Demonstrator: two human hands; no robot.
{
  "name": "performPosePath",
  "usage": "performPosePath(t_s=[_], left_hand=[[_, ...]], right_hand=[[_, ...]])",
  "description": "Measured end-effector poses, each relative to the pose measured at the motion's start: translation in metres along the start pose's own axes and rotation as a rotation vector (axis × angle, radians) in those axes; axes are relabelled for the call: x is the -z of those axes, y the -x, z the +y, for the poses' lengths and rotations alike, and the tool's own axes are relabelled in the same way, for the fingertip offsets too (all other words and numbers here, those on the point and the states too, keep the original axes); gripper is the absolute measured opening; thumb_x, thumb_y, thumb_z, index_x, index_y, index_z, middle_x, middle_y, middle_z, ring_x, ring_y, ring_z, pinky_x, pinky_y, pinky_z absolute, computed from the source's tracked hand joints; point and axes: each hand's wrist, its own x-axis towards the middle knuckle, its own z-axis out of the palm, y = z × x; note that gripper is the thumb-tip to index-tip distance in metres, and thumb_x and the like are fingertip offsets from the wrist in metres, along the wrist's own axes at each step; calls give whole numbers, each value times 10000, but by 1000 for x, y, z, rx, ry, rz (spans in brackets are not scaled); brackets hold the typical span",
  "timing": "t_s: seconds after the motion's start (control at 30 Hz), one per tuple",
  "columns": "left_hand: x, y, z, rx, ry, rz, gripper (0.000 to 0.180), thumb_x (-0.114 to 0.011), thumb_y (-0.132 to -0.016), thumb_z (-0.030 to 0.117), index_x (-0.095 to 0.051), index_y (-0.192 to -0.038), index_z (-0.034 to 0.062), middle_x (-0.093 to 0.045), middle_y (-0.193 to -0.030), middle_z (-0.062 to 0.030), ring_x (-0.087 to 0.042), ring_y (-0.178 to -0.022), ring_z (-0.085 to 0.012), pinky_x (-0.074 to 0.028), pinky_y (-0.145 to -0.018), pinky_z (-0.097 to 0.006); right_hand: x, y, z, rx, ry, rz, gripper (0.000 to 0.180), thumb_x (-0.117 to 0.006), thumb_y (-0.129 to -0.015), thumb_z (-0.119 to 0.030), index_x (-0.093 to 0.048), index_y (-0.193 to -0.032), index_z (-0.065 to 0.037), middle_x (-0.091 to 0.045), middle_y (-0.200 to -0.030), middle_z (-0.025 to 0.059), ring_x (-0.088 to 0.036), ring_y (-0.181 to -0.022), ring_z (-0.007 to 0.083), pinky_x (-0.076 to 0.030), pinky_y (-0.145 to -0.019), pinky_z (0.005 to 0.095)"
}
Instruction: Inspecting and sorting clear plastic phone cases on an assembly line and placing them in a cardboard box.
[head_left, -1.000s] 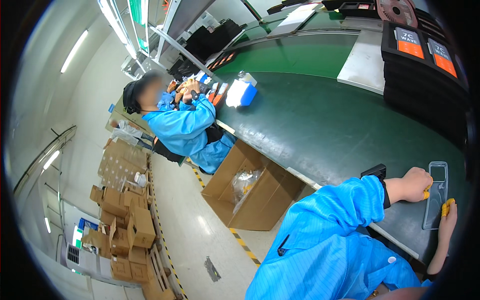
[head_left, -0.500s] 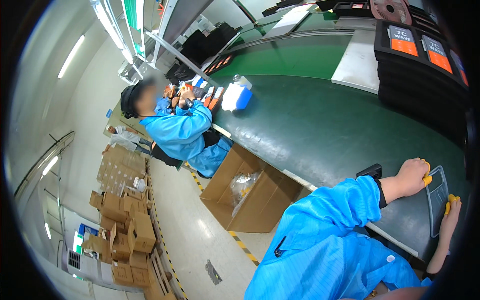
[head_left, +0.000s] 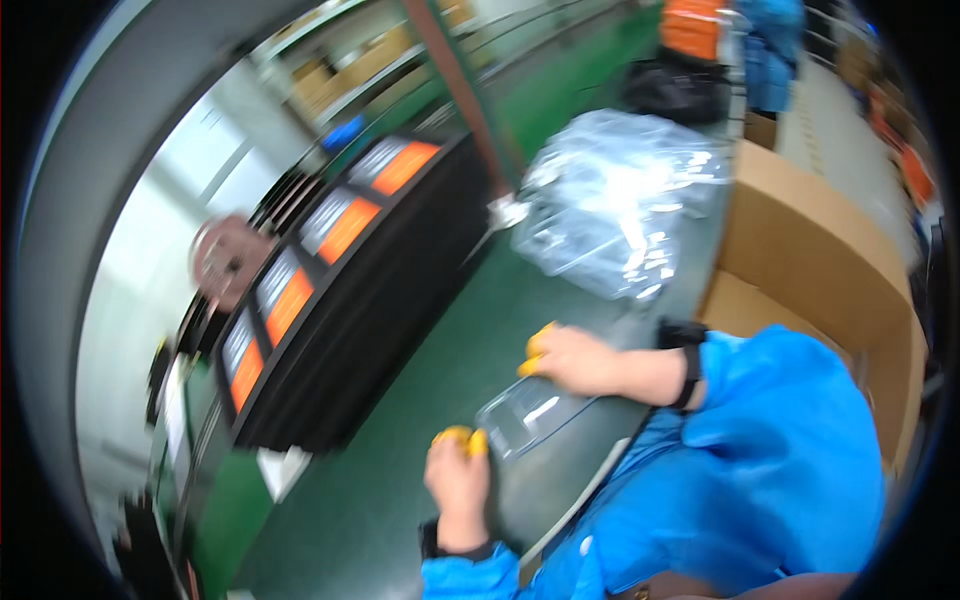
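Observation:
A clear, shallow plastic tray point(head_left: 522, 418) with a rectangular outline is between my hands, just over the green worktop point(head_left: 390, 490). My left hand point(head_left: 460, 482), with yellow finger covers on its tips, is closed at the tray's left edge. At the far right corner my right hand point(head_left: 580, 362) pinches the rim, also with yellow-covered fingertips. Both wrists wear dark bands below blue sleeves. Motion blur softens the exact finger contact.
Black trays point(head_left: 390, 290) with orange-and-grey packs on top stand stacked to the left. Beyond my right hand lies a heap of clear plastic bags point(head_left: 625, 195). An open cardboard box point(head_left: 815, 225) is at the right, beside the table edge. A pink fan point(head_left: 230, 260) stands behind the stack.
My view has swung from the left to the right, bringing the plastic bags into sight. Both hands stay at the clear plastic tray.

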Motion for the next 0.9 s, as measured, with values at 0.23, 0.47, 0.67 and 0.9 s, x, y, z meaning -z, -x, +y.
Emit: performPosePath(t_s=[0.23,0.47,0.67,0.9], left_hand=[[-5,1,-12,-28,110,5,177,-625,-689,158,-531,-719,11,-540,-715,-124,-523,-698,-300,-419,-630,-389],[-6,-1,-17,43,114,-35,163,-624,-682,131,-520,-713,9,-531,-726,-121,-519,-699,-305,-415,-630,-390],[11,-1,1,42,130,-91,171,-601,-717,152,-537,-791,12,-547,-767,-141,-531,-726,-297,-423,-657,-376],[10,0,2,-65,115,-11,139,-596,-734,161,-548,-773,36,-560,-691,-121,-539,-623,-267,-433,-590,-343]], right_hand=[[1,5,-14,-32,20,-148,198,-488,-716,-114,-601,-878,-116,-476,-861,60,-446,-856,217,-387,-700,309],[-3,3,-17,61,-29,-190,212,-489,-718,-100,-591,-904,-95,-456,-867,55,-423,-885,207,-369,-718,311],[-7,5,-12,57,-24,-180,213,-494,-713,-99,-587,-904,-87,-454,-877,61,-420,-895,210,-365,-713,309],[-10,5,-12,86,-5,-152,176,-491,-718,-100,-582,-866,-70,-450,-851,61,-431,-851,209,-369,-675,302]])
